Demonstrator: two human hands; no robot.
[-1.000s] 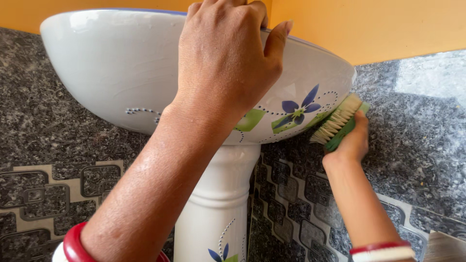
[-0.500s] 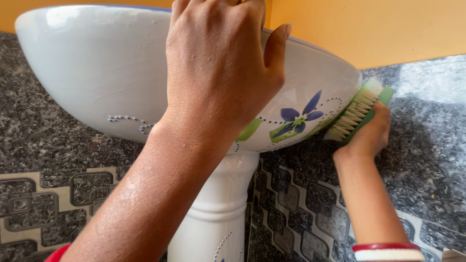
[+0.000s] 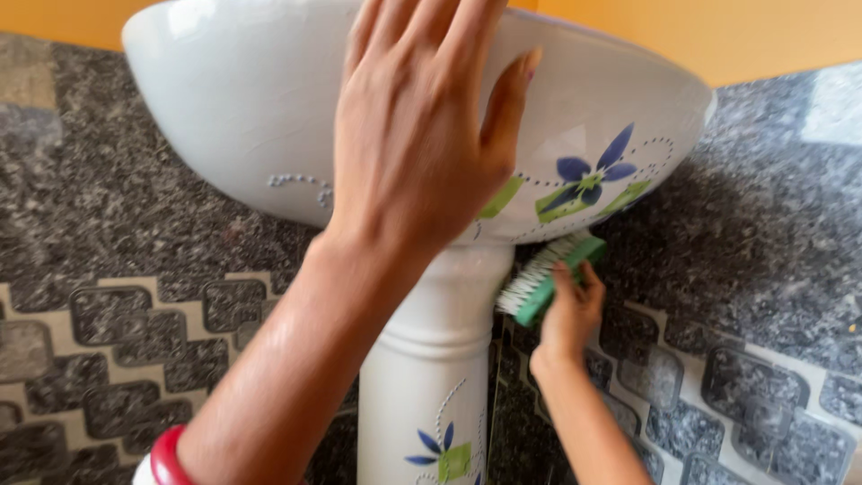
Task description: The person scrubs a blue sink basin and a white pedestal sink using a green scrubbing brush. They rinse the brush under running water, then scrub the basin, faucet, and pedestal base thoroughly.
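The white wash basin [image 3: 251, 117], painted with blue flowers, is filling the upper middle of the scene, sitting on its pedestal [image 3: 431, 377] against the grey speckled tile wall [image 3: 117, 216]. The left hand [image 3: 422, 135] is lying flat on the basin's outer bowl, fingers stretched open, bracing. Lower and to the right, the right hand [image 3: 570, 310] is gripping a green scrub brush [image 3: 548, 278], fingers closed around its back, bristles pressing where bowl meets pedestal. Scrubbing of the underside appears to be the step in hand; the next stroke is calling for short passes, since the wall is crowding close behind. Open room is lying to the right and below.
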